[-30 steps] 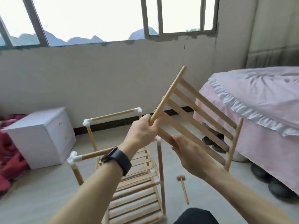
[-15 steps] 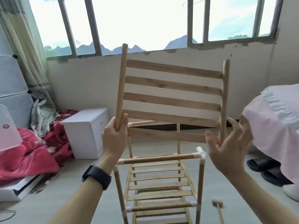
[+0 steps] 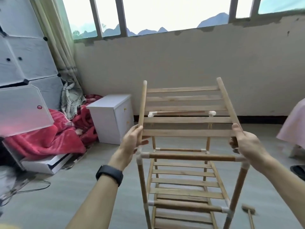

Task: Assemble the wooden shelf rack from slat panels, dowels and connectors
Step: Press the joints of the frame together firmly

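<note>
A wooden slat panel [image 3: 186,119] is held in the air, tilted away from me, above the part-built shelf rack [image 3: 189,157]. My left hand [image 3: 133,141] grips the near end of the panel's left side dowel. My right hand [image 3: 245,142] grips the near end of its right side dowel. The rack stands on the floor below, with white connectors [image 3: 140,156] at its top corners and slat shelves lower down. The far top rail with its white connectors [image 3: 151,114] shows through the panel's slats.
A small wooden mallet [image 3: 248,209] lies on the floor at the rack's right. A white bedside cabinet [image 3: 110,118] stands left of the rack, with red blankets [image 3: 49,139] and a grey modular wardrobe [image 3: 24,60] further left. A pink bed edge [image 3: 293,128] is at right.
The panel has swung from upright to leaning back over the rack's top. My right hand, open beside the right dowel half a second ago, now grips it. The view has shifted left.
</note>
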